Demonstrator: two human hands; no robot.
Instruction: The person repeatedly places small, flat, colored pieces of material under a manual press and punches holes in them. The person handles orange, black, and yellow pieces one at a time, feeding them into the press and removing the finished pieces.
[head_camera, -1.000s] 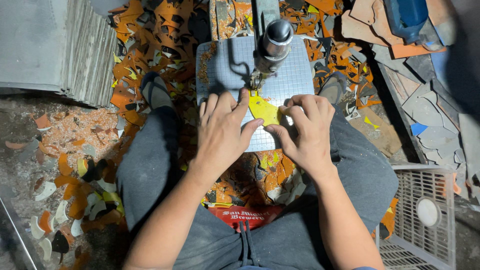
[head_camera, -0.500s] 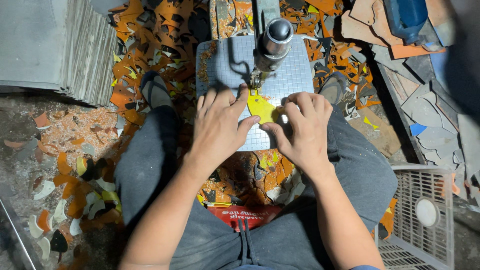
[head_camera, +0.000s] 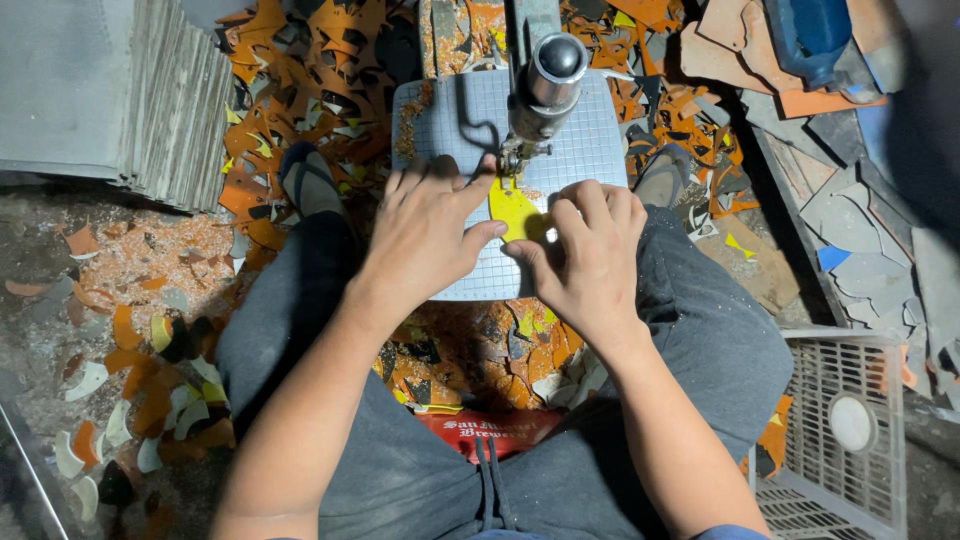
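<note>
A small yellow piece (head_camera: 513, 207) lies flat on the grey gridded saw table (head_camera: 585, 140), just below the metal saw head (head_camera: 545, 85). My left hand (head_camera: 425, 225) presses on the piece's left side, index finger stretched toward the blade. My right hand (head_camera: 585, 255) holds its right side with thumb and fingertips. Both hands pin the piece against the table. I sit with my knees on either side of the table.
Orange, yellow and dark offcuts (head_camera: 300, 90) litter the floor around and under the table. A stack of grey tiles (head_camera: 130, 95) stands at the upper left. A white plastic crate (head_camera: 850, 430) sits at the lower right. Grey slabs (head_camera: 860, 210) lie at the right.
Both hands have edged slightly forward with the yellow piece toward the saw head. Otherwise the scene is the same.
</note>
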